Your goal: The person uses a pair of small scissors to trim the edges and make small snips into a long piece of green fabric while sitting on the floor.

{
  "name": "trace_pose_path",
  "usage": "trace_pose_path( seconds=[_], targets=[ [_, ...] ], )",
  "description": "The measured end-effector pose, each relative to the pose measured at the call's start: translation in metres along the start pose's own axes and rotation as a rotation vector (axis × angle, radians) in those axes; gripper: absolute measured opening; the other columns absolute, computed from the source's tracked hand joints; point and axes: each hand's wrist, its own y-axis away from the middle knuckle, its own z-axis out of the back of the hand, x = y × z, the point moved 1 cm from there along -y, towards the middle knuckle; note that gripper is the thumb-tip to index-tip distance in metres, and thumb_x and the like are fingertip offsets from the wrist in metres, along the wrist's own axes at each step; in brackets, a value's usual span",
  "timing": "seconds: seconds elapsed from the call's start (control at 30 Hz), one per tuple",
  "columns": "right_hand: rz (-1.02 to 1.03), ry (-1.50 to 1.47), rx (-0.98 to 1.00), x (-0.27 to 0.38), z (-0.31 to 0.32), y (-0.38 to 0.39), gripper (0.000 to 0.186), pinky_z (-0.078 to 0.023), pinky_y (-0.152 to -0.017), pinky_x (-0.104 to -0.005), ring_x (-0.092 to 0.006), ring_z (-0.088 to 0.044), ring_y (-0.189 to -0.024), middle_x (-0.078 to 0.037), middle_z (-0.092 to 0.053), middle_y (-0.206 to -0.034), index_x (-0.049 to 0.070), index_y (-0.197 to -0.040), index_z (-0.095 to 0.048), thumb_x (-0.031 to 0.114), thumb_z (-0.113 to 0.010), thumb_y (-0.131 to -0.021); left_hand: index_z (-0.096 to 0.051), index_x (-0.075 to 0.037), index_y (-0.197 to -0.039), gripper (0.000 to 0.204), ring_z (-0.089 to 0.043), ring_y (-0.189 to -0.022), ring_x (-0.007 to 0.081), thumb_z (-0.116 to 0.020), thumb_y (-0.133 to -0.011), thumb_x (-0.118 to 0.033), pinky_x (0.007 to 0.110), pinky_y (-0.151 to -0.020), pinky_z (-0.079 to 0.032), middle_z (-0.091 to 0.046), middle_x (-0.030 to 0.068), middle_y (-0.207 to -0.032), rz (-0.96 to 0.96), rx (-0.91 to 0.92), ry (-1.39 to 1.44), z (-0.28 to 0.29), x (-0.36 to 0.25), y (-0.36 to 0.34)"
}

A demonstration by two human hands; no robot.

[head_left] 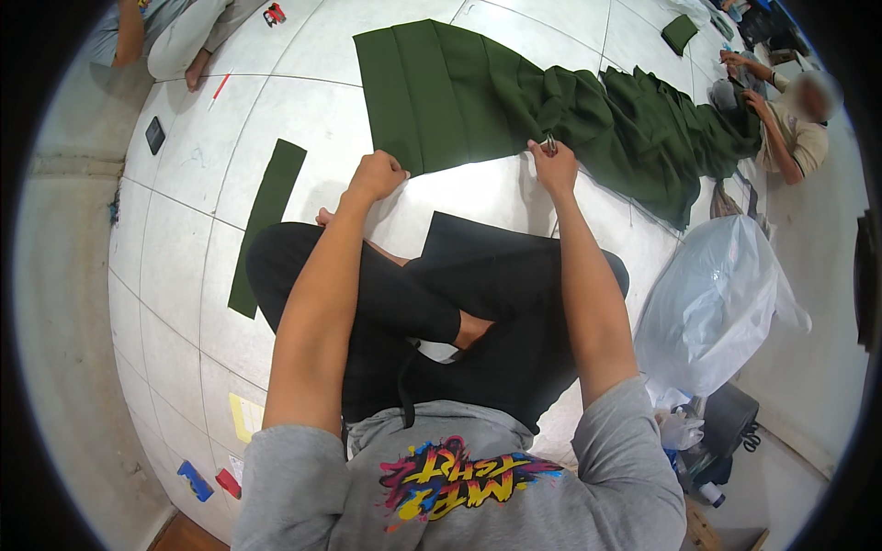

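A long green fabric (432, 92) lies spread on the tiled floor in front of me, flat and folded in panels at the left, bunched at the right. My left hand (381, 170) pinches its lower edge near the left corner. My right hand (553, 167) is closed on a small metal tool (549, 144), which looks like scissors, at the same edge farther right. A narrow green strip (264, 230) lies beside my left knee. My crossed legs in black trousers are below the fabric.
A co-worker (792, 129) at the right handles the bunched fabric; another person's leg (188, 41) is at upper left. A large plastic bag (707, 303) sits by my right side. A dark phone (154, 136), a small folded green piece (678, 35) and a blue tool (195, 479) lie around. Walls border both sides.
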Motion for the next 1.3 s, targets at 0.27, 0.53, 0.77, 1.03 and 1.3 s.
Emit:
trace_pose_path(
  seconds=[0.27,0.53,0.77,1.03,1.3],
  targets=[
    [0.011,-0.134,0.027,0.046,-0.034,0.029,0.038,-0.053,-0.079,-0.0446,-0.0351,-0.071,-0.086,-0.019,-0.074,-0.088,0.002,-0.087,-0.075,0.040,-0.074,-0.085,-0.066,0.004,-0.109,0.044,-0.072,-0.088,0.0328,-0.080,-0.079,-0.025,0.042,-0.079,-0.057,-0.072,0.0194,-0.096,0.402,-0.684,0.241,-0.054,0.022,-0.008],
    [-0.608,-0.874,0.711,0.089,-0.068,0.114,0.063,-0.050,-0.062,-0.0275,-0.0102,-0.046,-0.054,-0.015,-0.069,-0.103,-0.008,-0.121,-0.062,0.050,-0.066,-0.095,-0.060,0.001,-0.101,0.020,-0.062,-0.091,0.0204,-0.066,-0.082,-0.004,0.035,-0.077,-0.062,-0.060,0.0095,-0.107,0.405,0.208,1.272,-0.021,-0.035,0.012],
    [-0.716,-1.201,0.519,0.087,-0.057,0.117,0.035,-0.046,-0.055,-0.0251,-0.0055,-0.036,-0.050,-0.011,-0.065,-0.098,0.002,-0.113,-0.058,0.024,-0.075,-0.092,-0.061,0.001,-0.102,0.022,-0.064,-0.083,0.0217,-0.060,-0.080,0.000,0.035,-0.074,-0.059,-0.063,0.0103,-0.099,0.346,0.376,1.421,-0.013,-0.054,0.024],
    [-0.484,-1.101,0.327,0.089,-0.043,0.107,0.017,-0.048,-0.051,-0.0287,-0.0072,-0.047,-0.054,0.000,-0.056,-0.076,0.004,-0.098,-0.064,0.010,-0.075,-0.087,-0.063,-0.007,-0.105,0.026,-0.061,-0.089,0.0178,-0.074,-0.091,-0.026,0.034,-0.077,-0.052,-0.062,0.0061,-0.100,0.428,0.422,1.372,-0.040,-0.066,0.021],
    [-0.354,-0.868,0.266,0.098,-0.038,0.110,0.020,-0.038,-0.048,-0.0239,-0.0049,-0.041,-0.052,0.002,-0.054,-0.075,0.002,-0.101,-0.064,0.022,-0.066,-0.098,-0.066,0.004,-0.103,0.018,-0.067,-0.103,0.0259,-0.072,-0.089,-0.007,0.038,-0.086,-0.053,-0.066,0.0126,-0.105,0.164,0.220,1.493,-0.058,-0.058,0.011]
  ],
)
